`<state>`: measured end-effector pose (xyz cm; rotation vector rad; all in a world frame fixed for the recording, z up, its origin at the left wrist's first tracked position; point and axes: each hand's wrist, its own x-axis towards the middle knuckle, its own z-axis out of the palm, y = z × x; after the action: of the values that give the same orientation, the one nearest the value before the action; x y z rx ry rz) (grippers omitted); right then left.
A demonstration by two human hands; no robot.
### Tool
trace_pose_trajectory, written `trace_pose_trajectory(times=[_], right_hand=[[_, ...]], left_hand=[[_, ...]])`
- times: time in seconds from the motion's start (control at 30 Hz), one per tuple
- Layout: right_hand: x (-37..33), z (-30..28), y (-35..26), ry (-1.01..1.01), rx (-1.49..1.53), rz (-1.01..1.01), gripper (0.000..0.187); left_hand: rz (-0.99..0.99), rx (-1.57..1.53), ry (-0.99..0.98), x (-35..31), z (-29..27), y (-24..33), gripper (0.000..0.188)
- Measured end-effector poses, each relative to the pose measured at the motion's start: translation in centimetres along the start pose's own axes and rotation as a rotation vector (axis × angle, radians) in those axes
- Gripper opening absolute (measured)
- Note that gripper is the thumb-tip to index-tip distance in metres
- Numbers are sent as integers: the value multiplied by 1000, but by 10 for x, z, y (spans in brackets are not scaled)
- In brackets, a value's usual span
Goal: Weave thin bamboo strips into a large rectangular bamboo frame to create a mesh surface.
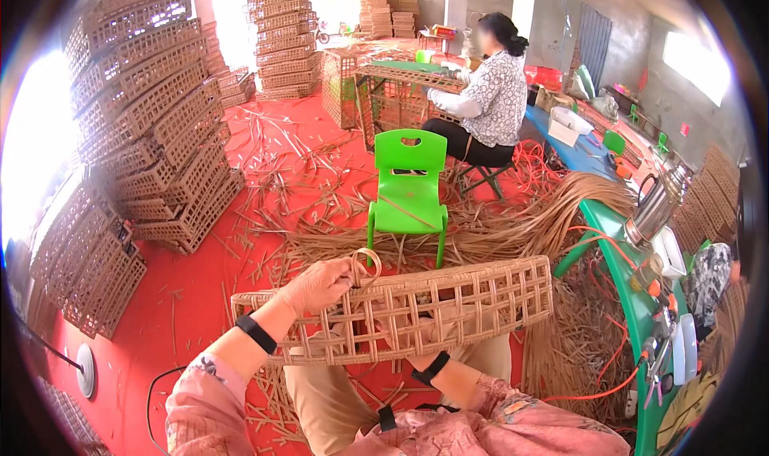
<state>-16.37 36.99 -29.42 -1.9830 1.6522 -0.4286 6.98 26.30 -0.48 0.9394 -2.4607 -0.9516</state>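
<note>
A long woven lattice basket frame (473,305), brown and open-meshed, lies across my lap with its long side facing me. My left hand (319,286) is closed at its upper edge, left of the middle, pinching a brown weaving strip (370,257) that curls up in a loop. My right hand (399,321) reaches in under the frame and shows only through the gaps of the lattice. Its fingers are mostly hidden behind the woven strips, so their grip cannot be made out. Both wrists wear black bands.
A green plastic chair (408,185) stands ahead. Long brown strips (593,192) spill off a green table (613,252) holding tools and a metal flask (655,206). Stacked lattice baskets (160,128) rise at left. Another person (493,96) works on a frame beyond. Scraps litter the red floor.
</note>
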Motion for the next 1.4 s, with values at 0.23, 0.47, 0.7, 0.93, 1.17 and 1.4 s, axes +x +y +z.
trace_pose_trajectory(times=[0.23,0.47,0.7,0.93,1.17,1.4], right_hand=[[63,20,-7,36,-28,77,33],[85,9,-3,82,21,102,32],[143,-103,-37,154,324,51,33],[177,-196,-92,2,656,203,36],[168,-113,-2,230,102,-82,16],[-69,21,182,-41,-394,187,28]], left_hand=[[-23,-25,-19,29,-25,-2,27],[65,-5,64,58,-36,-25,24],[-161,623,354,69,-62,-17,36],[-25,682,516,16,-42,-57,55],[-190,704,487,68,-57,-72,75],[-178,700,463,110,-76,-92,81]])
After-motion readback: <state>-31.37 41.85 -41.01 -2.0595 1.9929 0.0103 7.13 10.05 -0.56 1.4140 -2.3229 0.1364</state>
